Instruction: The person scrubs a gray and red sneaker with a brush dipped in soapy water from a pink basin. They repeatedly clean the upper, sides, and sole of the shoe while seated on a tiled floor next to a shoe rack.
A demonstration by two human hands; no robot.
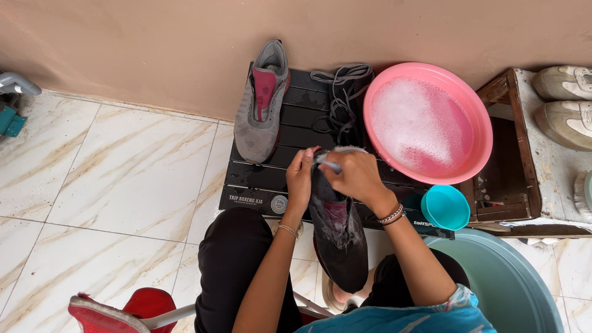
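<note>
At two o'clock from the hands: round pink plastic basin [478, 117], holding white soapsuds over pinkish water, resting on the low black slatted table [253, 185] and partly on the weathered wooden crate [524, 154]. At four o'clock: small turquoise plastic cup [445, 207], contents not discernible. At five o'clock: large pale-green plastic tub [512, 283], only its wall showing.

Left hand [300, 176]: forearm rising from the lap, fingers curled around the upper edge of the wet dark grey sports shoe with maroon lining [339, 240], gripping it firmly. Right hand [354, 172]: wrist bent, bracelets on it, fingers pressed together on a small pale brush handle [330, 161] held against the shoe's top end.

Wet shoe: centre of view, over the lap and the table's near edge, long axis running twelve to six o'clock; which end is the toe cannot be told.

At eleven o'clock: matching dry grey mesh shoe [262, 102], lying on the table, long axis near twelve to six. At twelve o'clock: bundle of grey laces [342, 92] on the slats. At three o'clock: pair of off-white shoes [567, 105] on the crate.
</note>
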